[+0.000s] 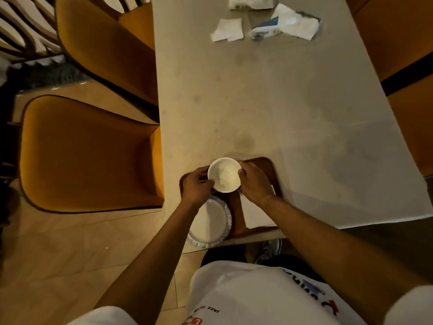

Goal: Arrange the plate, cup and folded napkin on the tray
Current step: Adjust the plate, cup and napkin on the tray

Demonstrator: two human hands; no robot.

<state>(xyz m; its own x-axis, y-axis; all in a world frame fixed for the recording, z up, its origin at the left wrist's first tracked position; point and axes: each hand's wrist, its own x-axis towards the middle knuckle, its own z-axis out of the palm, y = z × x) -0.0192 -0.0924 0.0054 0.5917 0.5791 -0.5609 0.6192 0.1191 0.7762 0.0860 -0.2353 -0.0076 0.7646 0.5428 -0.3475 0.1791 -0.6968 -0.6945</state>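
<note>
Both hands hold the small round white cup (224, 175). The left hand (196, 186) presses on one side and the right hand (254, 181) presses on the other, so each grip is closed on the cup. Two hands probably keep it steady so it lands softly.

The cup is over the far part of the brown wooden tray (269, 167). I cannot tell if it touches the tray yet. On the tray, nearer the person than the cup, lies the round white plate with a wavy edge (210, 221). Beside the plate lies the flat white folded napkin (256, 214).

The tray sits at the near edge of the long pale tabletop (269, 102). Far from the tray lie loose white papers (228, 30). Orange padded chairs (89, 158) stand beside the tabletop on a tan tiled floor (58, 249).
</note>
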